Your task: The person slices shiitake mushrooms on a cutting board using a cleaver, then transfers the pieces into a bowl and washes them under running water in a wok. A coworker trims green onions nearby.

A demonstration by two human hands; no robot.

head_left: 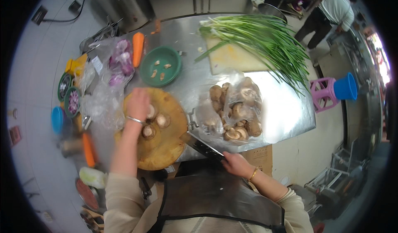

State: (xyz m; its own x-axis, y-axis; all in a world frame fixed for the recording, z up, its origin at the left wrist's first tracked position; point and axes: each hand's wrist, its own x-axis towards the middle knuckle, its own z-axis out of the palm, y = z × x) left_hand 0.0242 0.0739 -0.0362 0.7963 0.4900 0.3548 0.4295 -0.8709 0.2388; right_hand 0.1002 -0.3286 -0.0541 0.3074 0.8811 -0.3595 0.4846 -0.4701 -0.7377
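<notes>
My right hand (237,164) grips the handle of a cleaver (202,145), its blade angled up and left over the table's front edge, the tip near the board's right side. My left hand (138,103) is over the upper left of a round wooden chopping board (171,154), smeared by motion. Its fingers do not show clearly, so I cannot tell what they hold. Close by it on the board sit several shiitake mushrooms (162,120). Right of the board, a clear plastic bag (211,119) lies opened around many more brown mushrooms (238,110).
Behind the board stands a green basin (161,66) with a few mushroom stems, beside a carrot (138,49) and bagged red onions (121,59). Spring onions (257,38) cover a white cutting board (236,59) at the back right. A person (331,13) stands far right, beyond a pink stool (324,94).
</notes>
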